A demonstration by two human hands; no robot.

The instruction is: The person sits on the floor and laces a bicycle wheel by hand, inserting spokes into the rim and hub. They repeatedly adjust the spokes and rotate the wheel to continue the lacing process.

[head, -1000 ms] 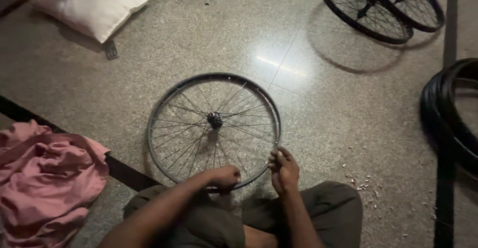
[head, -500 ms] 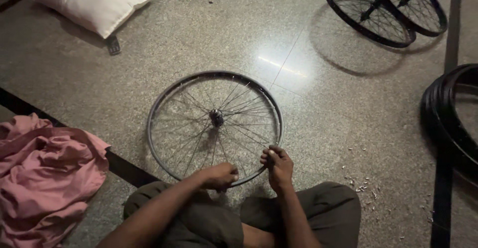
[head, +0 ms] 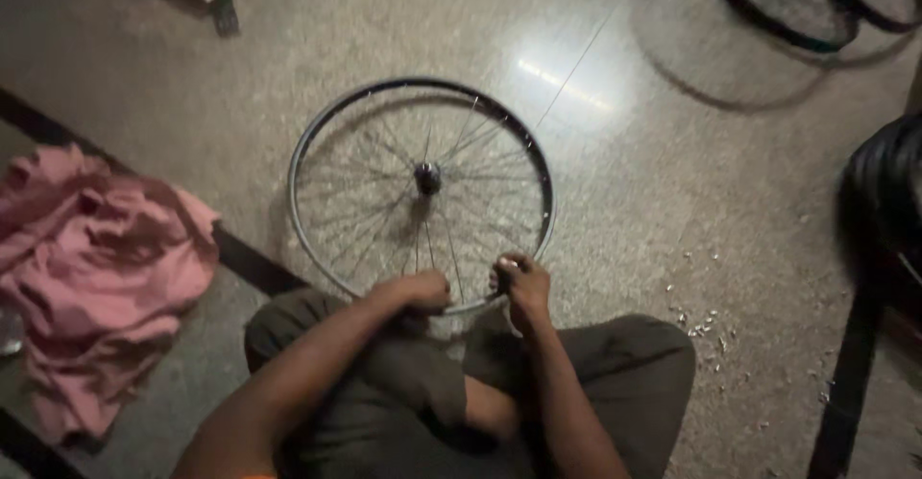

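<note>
A spoked bicycle wheel rim [head: 305,143] lies flat on the speckled floor in front of my crossed legs, its hub [head: 427,177] in the middle. My left hand [head: 419,292] is closed over the near edge of the rim. My right hand [head: 521,285] pinches at the rim just to the right of it, fingers bunched on a spoke end; whether a small tool is in it is too blurred to tell.
A crumpled pink cloth [head: 91,277] lies at the left by a dark floor strip [head: 245,258]. Other wheels [head: 797,3] lie at the top right, black tyres [head: 888,210] at the right edge. Small light bits [head: 701,320] are scattered on the floor to the right.
The view has shifted so the wheel sits lower and closer. My right hand has slid slightly left along the near rim; my left hand stays on the rim.
</note>
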